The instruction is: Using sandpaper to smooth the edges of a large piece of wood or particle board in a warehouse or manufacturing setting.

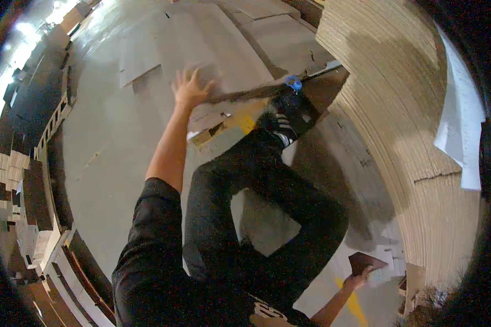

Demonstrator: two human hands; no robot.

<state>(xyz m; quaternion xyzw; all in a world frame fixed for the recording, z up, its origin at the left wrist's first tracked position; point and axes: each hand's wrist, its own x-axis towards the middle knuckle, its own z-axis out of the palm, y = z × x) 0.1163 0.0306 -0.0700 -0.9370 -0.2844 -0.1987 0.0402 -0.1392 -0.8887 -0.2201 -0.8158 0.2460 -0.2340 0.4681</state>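
Note:
My left hand [192, 89] is stretched forward with its fingers spread, over the near edge of a large flat cardboard sheet [202, 43] on the floor. The fingers look slightly blurred, and I cannot tell whether they touch the sheet. Low on the right, my right hand [359, 279] is closed on a dark reddish-brown flat piece [364, 263] with a pointed corner. A pale, paper-like patch [386, 256] shows beside that piece. Between my hands are my bent legs in black trousers, with a dark striped shoe [283, 128] near the cardboard.
A tall stack of cardboard sheets [387, 109] rises along the right, with a white paper [459, 114] hanging on it. A small blue object [293, 83] lies beyond my shoe. Yellow markings [355, 305] run on the grey floor [103, 163]. More stacked boards [8, 169] stand far left.

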